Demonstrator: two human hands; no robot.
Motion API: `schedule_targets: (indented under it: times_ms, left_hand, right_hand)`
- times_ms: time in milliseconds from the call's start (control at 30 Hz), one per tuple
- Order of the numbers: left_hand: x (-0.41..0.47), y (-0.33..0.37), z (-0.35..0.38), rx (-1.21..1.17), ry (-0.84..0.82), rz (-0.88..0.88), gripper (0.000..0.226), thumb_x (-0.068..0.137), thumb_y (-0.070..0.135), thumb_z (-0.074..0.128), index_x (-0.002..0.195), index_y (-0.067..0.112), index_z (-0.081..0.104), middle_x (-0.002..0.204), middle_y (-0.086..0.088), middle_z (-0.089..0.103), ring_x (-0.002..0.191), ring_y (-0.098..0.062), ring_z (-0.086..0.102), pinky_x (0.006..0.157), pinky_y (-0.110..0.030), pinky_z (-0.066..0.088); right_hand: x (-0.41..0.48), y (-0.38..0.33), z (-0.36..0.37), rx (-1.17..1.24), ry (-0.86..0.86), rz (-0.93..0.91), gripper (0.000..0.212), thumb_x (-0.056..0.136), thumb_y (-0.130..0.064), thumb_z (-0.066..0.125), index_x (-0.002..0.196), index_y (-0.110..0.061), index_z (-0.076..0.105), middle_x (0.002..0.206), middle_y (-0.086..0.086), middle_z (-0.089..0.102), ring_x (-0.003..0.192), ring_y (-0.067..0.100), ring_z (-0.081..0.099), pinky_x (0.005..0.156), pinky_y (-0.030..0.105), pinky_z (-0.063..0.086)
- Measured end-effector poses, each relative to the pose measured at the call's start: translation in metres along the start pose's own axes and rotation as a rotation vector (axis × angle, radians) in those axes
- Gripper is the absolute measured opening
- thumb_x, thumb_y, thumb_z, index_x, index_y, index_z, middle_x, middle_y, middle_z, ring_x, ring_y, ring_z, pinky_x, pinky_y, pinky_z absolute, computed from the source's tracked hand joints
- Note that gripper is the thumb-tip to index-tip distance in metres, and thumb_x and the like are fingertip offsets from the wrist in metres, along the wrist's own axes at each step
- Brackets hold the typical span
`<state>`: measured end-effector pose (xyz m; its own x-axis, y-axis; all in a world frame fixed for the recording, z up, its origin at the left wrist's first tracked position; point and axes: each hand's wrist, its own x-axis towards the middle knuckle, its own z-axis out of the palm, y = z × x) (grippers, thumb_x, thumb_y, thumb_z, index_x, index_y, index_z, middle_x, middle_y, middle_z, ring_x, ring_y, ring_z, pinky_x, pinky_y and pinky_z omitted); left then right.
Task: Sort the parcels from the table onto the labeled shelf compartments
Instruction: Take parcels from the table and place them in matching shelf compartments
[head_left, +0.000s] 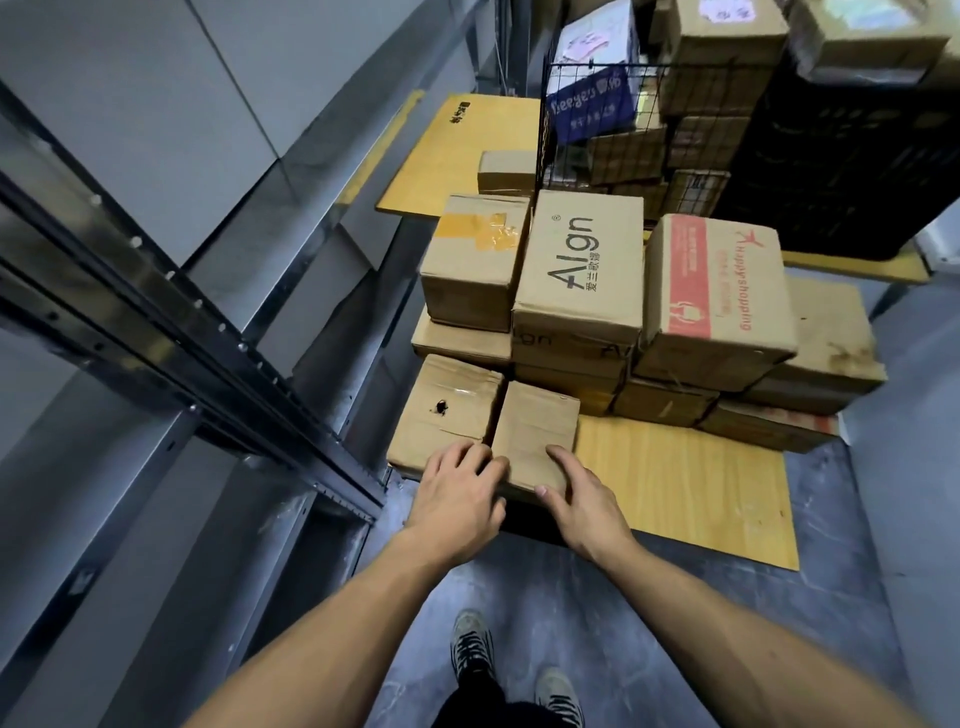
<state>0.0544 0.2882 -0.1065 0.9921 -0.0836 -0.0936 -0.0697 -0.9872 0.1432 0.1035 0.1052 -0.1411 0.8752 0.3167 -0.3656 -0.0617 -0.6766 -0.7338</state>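
A small plain cardboard parcel (535, 431) stands at the near left corner of the yellow wooden table (691, 488). My left hand (457, 493) lies on its left near edge, fingers spread over the seam with the neighbouring taped parcel (447, 410). My right hand (582, 499) grips its right near corner, thumb on the front face and fingers on top. Behind it rise stacked parcels, among them an "Algn" box (582, 270) and a "Happy shopping" box (717, 286). The grey metal shelf (171, 322) runs along the left.
A black wire basket (623, 124) full of parcels and a black crate (852, 171) stand at the back of the table. A second yellow board (467, 150) lies further back. My feet (514, 670) are on the grey floor below.
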Motion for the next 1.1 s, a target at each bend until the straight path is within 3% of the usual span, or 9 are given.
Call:
schedule_targets:
  times_ms: [200,333,567,633,733,833,933,1033,1100]
  left_hand:
    - [-0.003,0.006,0.001,-0.111,0.014,-0.086,0.049,0.093,0.046,0.044,0.14,0.032,0.039,0.14,0.007,0.045,0.13,-0.019,0.03,0.11,-0.035,0.022]
    - [-0.002,0.02,-0.001,-0.198,0.01,-0.069,0.056,0.095,0.049,0.042,0.147,0.034,0.028,0.145,0.007,0.041,0.132,-0.017,0.029,0.111,-0.035,0.023]
    - [-0.016,0.057,-0.008,-0.856,0.218,-0.22,0.058,0.093,0.047,0.043,0.148,0.028,0.037,0.142,0.005,0.045,0.132,-0.01,0.04,0.109,-0.032,0.033]
    - [-0.02,0.066,-0.01,-0.944,0.242,-0.281,0.059,0.091,0.048,0.043,0.146,0.027,0.041,0.141,0.003,0.045,0.131,-0.011,0.041,0.109,-0.03,0.033]
    - [-0.027,0.075,-0.014,-0.993,0.282,-0.303,0.056,0.089,0.045,0.046,0.142,0.028,0.046,0.14,0.002,0.046,0.129,-0.009,0.043,0.107,-0.026,0.034]
    - [-0.033,0.08,-0.015,-0.985,0.328,-0.243,0.045,0.089,0.047,0.047,0.133,0.037,0.055,0.141,0.007,0.044,0.132,-0.004,0.039,0.105,-0.017,0.032]
    - [-0.037,0.089,-0.016,-1.113,0.363,-0.309,0.033,0.089,0.046,0.049,0.12,0.046,0.061,0.143,0.01,0.041,0.127,0.013,0.036,0.09,0.002,0.03]
    - [-0.041,0.098,-0.01,-1.228,0.356,-0.352,0.044,0.085,0.036,0.057,0.128,0.041,0.049,0.136,0.01,0.051,0.115,0.014,0.049,0.088,-0.006,0.04]
    - [-0.046,0.103,-0.006,-1.211,0.346,-0.337,0.061,0.083,0.032,0.061,0.139,0.038,0.037,0.132,0.022,0.051,0.115,0.013,0.051,0.09,-0.012,0.044]
  right_hand:
    - [-0.01,0.009,-0.003,0.302,0.067,0.063,0.052,0.096,-0.023,0.065,0.143,-0.038,0.047,0.134,0.0,0.058,0.123,0.02,0.056,0.105,0.034,0.047]
    - [-0.022,0.018,-0.014,0.494,0.065,0.064,0.048,0.095,-0.02,0.067,0.133,-0.046,0.052,0.117,-0.001,0.069,0.102,0.02,0.069,0.092,0.043,0.057]
    - [-0.056,0.03,-0.025,0.767,0.086,-0.017,0.048,0.095,-0.016,0.068,0.121,-0.054,0.059,0.125,-0.015,0.061,0.106,0.014,0.07,0.081,0.032,0.059]
    - [-0.062,0.03,-0.028,0.76,0.074,-0.047,0.048,0.096,-0.014,0.066,0.122,-0.054,0.058,0.117,-0.013,0.067,0.104,0.016,0.071,0.084,0.036,0.06]
    - [-0.072,0.03,-0.035,0.715,0.03,-0.103,0.054,0.097,-0.013,0.063,0.123,-0.06,0.055,0.116,-0.029,0.066,0.104,0.017,0.07,0.088,0.035,0.059]
    - [-0.081,0.032,-0.041,0.655,0.011,-0.157,0.059,0.099,-0.009,0.059,0.129,-0.059,0.052,0.131,-0.029,0.058,0.113,0.013,0.065,0.097,0.034,0.055]
    - [-0.086,0.032,-0.052,0.561,0.056,-0.222,0.06,0.098,-0.002,0.053,0.137,-0.047,0.052,0.147,-0.016,0.049,0.136,0.006,0.047,0.117,0.038,0.037]
    - [-0.088,0.035,-0.063,0.397,0.092,-0.242,0.061,0.096,0.005,0.048,0.138,-0.038,0.053,0.155,-0.002,0.041,0.146,0.01,0.032,0.122,0.041,0.027]
    - [-0.093,0.035,-0.068,0.366,0.089,-0.235,0.056,0.096,0.001,0.05,0.133,-0.041,0.057,0.155,-0.005,0.038,0.146,0.008,0.031,0.12,0.031,0.028]
